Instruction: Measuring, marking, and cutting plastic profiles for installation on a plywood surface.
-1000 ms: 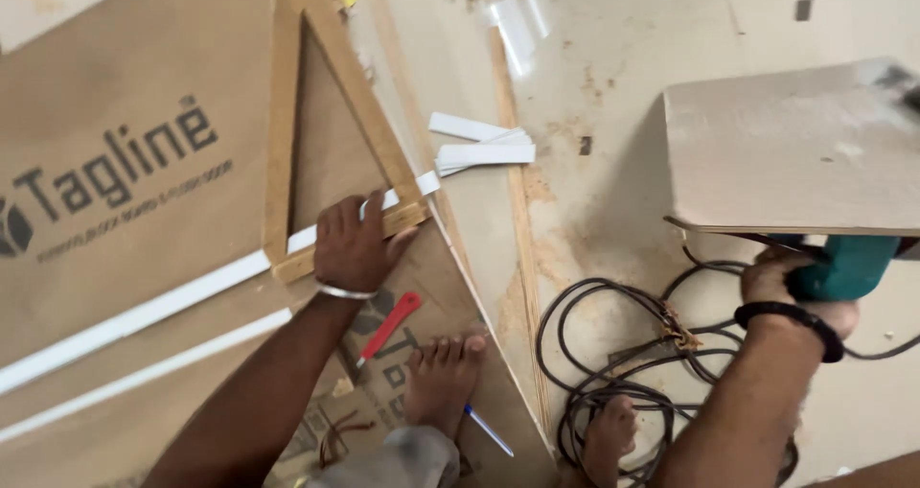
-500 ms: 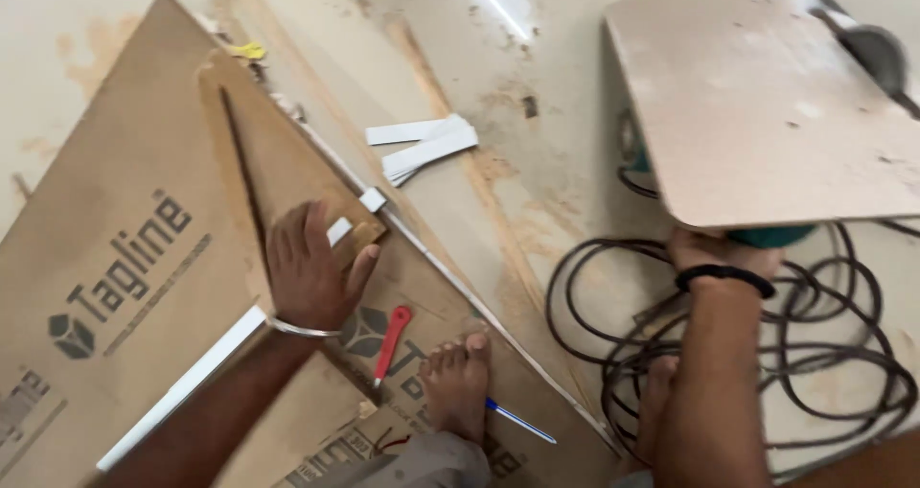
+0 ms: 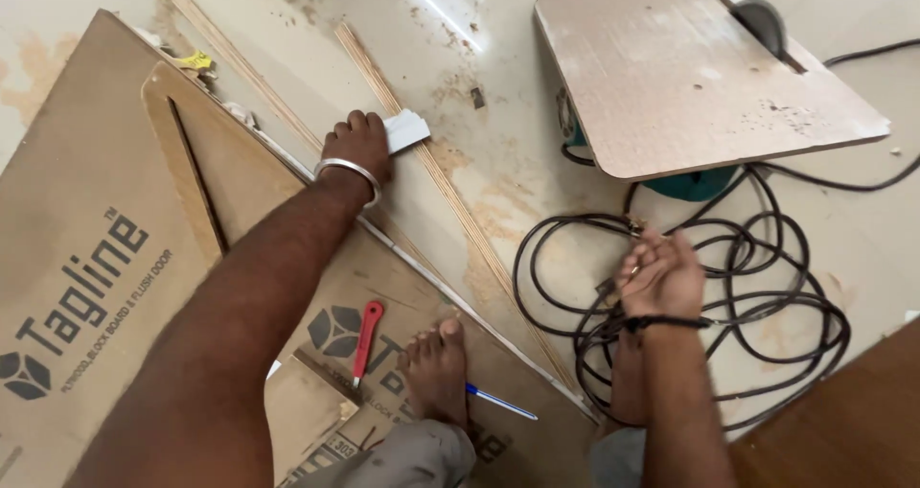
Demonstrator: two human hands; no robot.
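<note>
Dusty pale floor carries a big brown board, the landmark. On its near corner rests a bare foot, a red-handled tool beside it. Right of the board, the right hand hangs half-curled over coiled black cable (holding nothing). Just past the board's far edge, the left hand pinches a small white strip.

Left hand grips white strip pieces on floor; right hand over black cable coil.
</note>
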